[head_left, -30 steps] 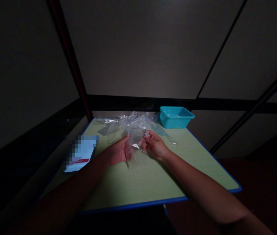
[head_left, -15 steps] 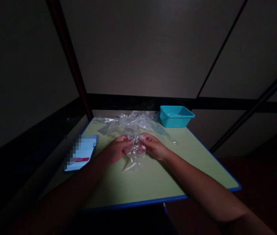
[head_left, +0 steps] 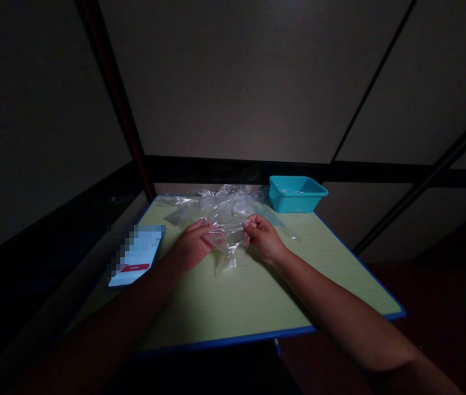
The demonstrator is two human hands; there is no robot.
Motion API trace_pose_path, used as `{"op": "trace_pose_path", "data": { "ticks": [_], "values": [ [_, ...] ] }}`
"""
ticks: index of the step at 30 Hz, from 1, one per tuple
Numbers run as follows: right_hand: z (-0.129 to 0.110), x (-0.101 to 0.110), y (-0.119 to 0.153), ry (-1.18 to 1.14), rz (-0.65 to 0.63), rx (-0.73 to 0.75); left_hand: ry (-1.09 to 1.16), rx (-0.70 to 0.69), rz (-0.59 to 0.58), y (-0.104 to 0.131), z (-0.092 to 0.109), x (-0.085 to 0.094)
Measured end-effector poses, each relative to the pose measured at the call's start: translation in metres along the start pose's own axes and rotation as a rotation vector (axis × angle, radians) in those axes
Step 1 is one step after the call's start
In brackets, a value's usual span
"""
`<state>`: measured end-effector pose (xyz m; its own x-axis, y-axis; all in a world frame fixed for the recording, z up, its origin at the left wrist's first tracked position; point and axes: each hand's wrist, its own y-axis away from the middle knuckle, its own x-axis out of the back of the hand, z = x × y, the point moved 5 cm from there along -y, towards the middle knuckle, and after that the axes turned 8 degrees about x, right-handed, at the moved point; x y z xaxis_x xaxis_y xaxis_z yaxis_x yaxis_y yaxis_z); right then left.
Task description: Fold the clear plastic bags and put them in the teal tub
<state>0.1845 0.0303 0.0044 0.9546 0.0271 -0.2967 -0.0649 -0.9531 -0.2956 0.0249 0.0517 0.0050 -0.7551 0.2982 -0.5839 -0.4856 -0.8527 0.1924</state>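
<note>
A clear plastic bag is stretched between my two hands above the middle of the table. My left hand holds its left side, the thumb on top and other fingers showing through the film. At the bag's right side, my right hand pinches the edge between thumb and fingers. Just behind the hands lies a crumpled pile of clear plastic bags, spread across the back of the table. The held bag overlaps the front of this pile, and a loose corner hangs toward me.
The pale green table has a blue edge. A turquoise basket stands at its back right corner, with something clear inside. On the left lies a phone with its screen lit. Wall panels rise behind the table.
My hands have moved slightly apart, the right one a little upward. The bag between them is now pulled wider, and its hanging part reaches less far toward me.
</note>
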Motion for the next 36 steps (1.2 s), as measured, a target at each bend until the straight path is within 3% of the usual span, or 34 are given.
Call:
{"op": "trace_pose_path", "data": {
  "ticks": [7,11,15,20,27,36],
  "values": [
    [0.0,0.002,0.0,-0.145,0.029,-0.092,0.034,-0.044,-0.061,0.002,0.002,-0.004],
    [0.004,-0.006,0.005,-0.174,-0.078,-0.187,-0.004,-0.024,-0.097,0.0,-0.001,-0.002],
    [0.003,-0.011,0.007,-0.139,-0.143,-0.162,-0.017,0.005,-0.129,0.0,-0.005,-0.001],
    [-0.001,-0.003,0.001,-0.084,-0.057,-0.072,-0.002,0.1,-0.122,0.004,-0.008,-0.002],
    [-0.002,0.019,-0.006,0.042,0.136,-0.01,-0.006,0.089,0.009,0.0,-0.008,0.012],
    [-0.007,0.026,-0.009,-0.01,0.248,0.029,0.004,0.063,-0.052,0.004,-0.002,0.003]
  ]
}}
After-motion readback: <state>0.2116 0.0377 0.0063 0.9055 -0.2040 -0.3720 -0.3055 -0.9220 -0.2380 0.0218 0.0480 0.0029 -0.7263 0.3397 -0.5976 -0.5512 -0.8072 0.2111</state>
